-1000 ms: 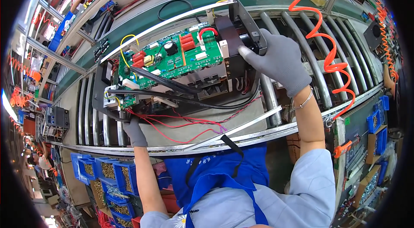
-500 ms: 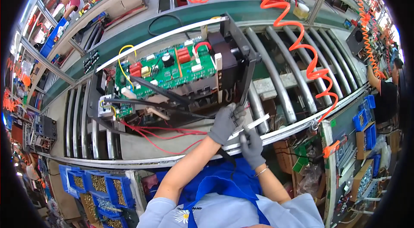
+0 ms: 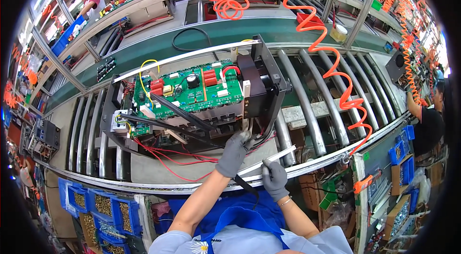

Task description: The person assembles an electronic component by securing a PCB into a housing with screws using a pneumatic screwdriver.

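An open electronic unit (image 3: 269, 102) in a black frame lies on the roller conveyor, its green circuit board (image 3: 185, 91) facing up. My left hand (image 3: 232, 154), in a grey glove, is at the unit's near right corner, fingers closed around a black cable (image 3: 258, 144); the fingertips are partly hidden. A black strap (image 3: 248, 189) hangs below that wrist. In its grey glove, my right hand (image 3: 274, 181) pinches a slim white strip (image 3: 282, 154) lying slantwise over the conveyor's near rail. Thin red wires (image 3: 180, 162) trail from the unit's left end.
Metal rollers (image 3: 314, 110) extend to the right. A coiled orange air hose (image 3: 353, 105) hangs down to the near rail. Blue bins (image 3: 126, 215) of small fasteners stand at lower left. An orange-handled tool (image 3: 363, 184) is at right. Other people work at far left and right.
The view has shifted, so the scene sits lower. My left hand stays at the corner of the unit with its fingers reaching in; my right hand keeps its pinch on the white strip.
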